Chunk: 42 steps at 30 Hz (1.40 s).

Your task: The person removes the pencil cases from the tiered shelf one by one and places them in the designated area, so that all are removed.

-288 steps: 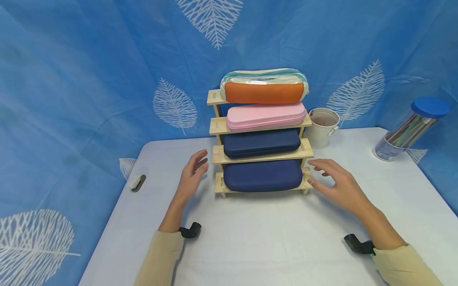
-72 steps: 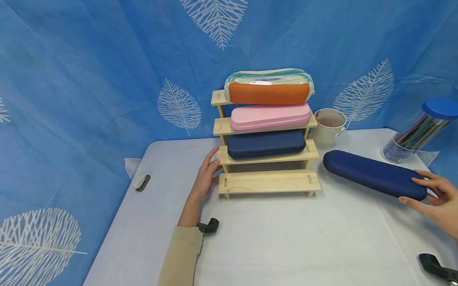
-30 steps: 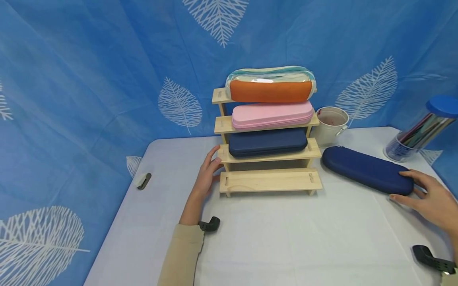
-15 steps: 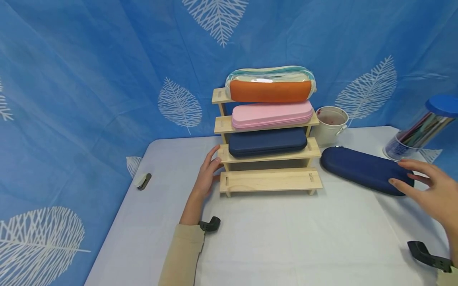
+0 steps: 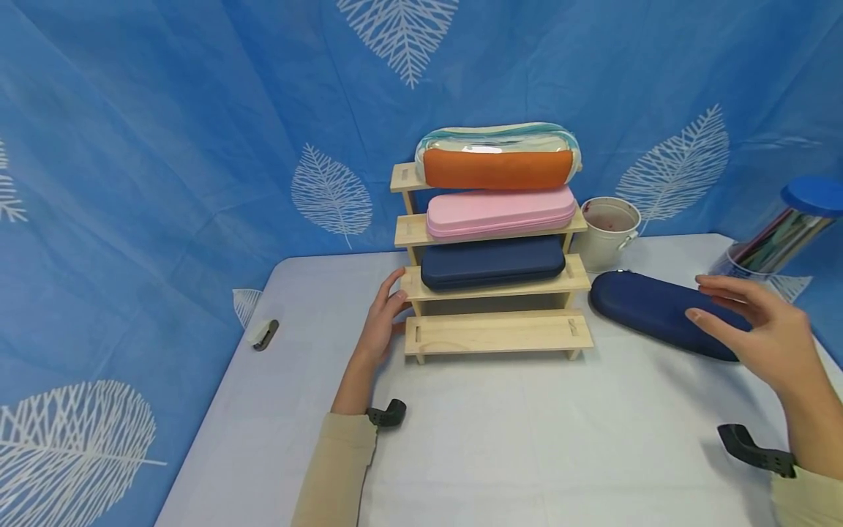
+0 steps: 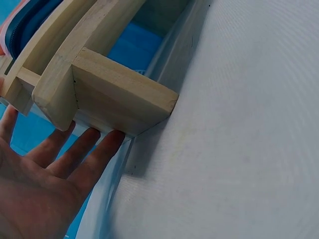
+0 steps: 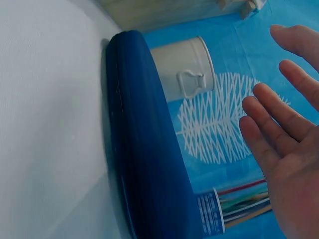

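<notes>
A wooden four-tier rack [image 5: 497, 333] stands at mid-table, its lowest tier bare. My left hand [image 5: 378, 322] rests against the rack's left end; in the left wrist view its extended fingers [image 6: 102, 154] reach the wooden side. On the right, a dark blue pencil case [image 5: 648, 307] lies on the table at a slant. My right hand [image 5: 764, 329] is over its right end with fingers apart, holding nothing, and partly hides it. The right wrist view shows the palm apart from the case. On the upper tiers sit a navy case [image 5: 494, 262], a pink case [image 5: 500, 212] and an orange-and-clear pouch [image 5: 498, 168].
Behind the blue case stands a white bucket [image 5: 609, 234]. A blue-lidded clear jar of pencils [image 5: 777, 234] is at the far right. A small stapler [image 5: 265, 334] lies at the left. Blue cloth [image 5: 197, 146] with white leaves hangs behind the white table.
The blue pencil case has gone from the lowest tier to the table at the right. My right hand has released it and moved left above it. The left hand has come against the rack.
</notes>
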Each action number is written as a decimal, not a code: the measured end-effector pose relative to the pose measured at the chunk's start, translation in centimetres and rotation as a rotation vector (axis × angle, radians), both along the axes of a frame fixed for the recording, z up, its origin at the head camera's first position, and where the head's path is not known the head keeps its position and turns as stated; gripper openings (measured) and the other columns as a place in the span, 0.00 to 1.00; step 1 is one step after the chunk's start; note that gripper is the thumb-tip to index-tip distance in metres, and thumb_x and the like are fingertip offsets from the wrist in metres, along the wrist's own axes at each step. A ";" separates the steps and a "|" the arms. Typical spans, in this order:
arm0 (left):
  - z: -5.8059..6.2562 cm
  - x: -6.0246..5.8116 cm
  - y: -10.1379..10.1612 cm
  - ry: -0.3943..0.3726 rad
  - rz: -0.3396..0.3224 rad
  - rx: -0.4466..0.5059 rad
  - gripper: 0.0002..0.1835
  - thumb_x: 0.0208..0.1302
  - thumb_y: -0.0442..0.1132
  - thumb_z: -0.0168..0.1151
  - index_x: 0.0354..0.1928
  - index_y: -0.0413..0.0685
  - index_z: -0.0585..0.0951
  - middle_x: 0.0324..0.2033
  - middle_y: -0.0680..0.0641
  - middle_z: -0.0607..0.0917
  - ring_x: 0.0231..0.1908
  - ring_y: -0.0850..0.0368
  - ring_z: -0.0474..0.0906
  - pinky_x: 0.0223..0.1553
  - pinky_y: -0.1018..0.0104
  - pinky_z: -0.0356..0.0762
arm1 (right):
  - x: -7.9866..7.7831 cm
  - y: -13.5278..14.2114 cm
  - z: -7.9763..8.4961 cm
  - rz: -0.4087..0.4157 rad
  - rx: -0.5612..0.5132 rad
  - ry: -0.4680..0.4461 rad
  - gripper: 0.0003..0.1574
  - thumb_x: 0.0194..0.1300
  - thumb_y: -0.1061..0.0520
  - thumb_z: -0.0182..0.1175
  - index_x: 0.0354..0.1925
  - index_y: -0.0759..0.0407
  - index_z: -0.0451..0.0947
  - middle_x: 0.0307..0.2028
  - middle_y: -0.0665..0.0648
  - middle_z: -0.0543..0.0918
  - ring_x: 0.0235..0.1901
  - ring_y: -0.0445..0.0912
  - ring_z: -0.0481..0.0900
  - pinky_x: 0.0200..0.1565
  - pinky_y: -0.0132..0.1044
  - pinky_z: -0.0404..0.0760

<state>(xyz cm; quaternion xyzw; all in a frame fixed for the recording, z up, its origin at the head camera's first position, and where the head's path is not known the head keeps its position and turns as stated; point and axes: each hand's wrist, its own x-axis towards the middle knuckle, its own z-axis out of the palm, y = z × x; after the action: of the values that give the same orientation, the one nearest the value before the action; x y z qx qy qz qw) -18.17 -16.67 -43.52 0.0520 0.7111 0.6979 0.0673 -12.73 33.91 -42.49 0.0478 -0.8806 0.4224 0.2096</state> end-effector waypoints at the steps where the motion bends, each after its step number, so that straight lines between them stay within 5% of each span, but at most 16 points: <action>1: 0.0 0.0 0.0 0.000 0.003 -0.002 0.29 0.75 0.49 0.45 0.75 0.61 0.55 0.66 0.44 0.67 0.62 0.43 0.66 0.55 0.40 0.68 | -0.1 -0.2 0.0 0.011 -0.008 -0.001 0.35 0.57 0.66 0.68 0.63 0.54 0.73 0.56 0.44 0.75 0.52 0.26 0.67 0.54 0.15 0.61; 17: 0.3 -0.1 -0.1 0.002 0.003 -0.006 0.26 0.75 0.48 0.45 0.73 0.66 0.57 0.65 0.44 0.69 0.61 0.44 0.68 0.55 0.41 0.69 | -2.5 -4.4 0.7 0.196 -0.063 0.006 0.36 0.54 0.69 0.69 0.62 0.58 0.73 0.56 0.56 0.76 0.53 0.32 0.72 0.49 0.17 0.69; 42: 0.2 0.0 -0.1 -0.007 0.011 -0.014 0.27 0.75 0.49 0.46 0.73 0.64 0.57 0.65 0.45 0.68 0.60 0.47 0.69 0.55 0.42 0.70 | -4.5 -8.9 1.0 0.307 -0.210 -0.009 0.35 0.56 0.70 0.67 0.62 0.62 0.71 0.56 0.63 0.75 0.51 0.42 0.77 0.48 0.25 0.75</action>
<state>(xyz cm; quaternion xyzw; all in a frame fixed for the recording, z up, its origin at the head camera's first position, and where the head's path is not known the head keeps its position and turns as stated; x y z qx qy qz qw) -18.13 -16.77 -43.32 0.0453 0.7159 0.6936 0.0661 -17.24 24.97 -41.45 0.1575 -0.8151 0.5390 0.1426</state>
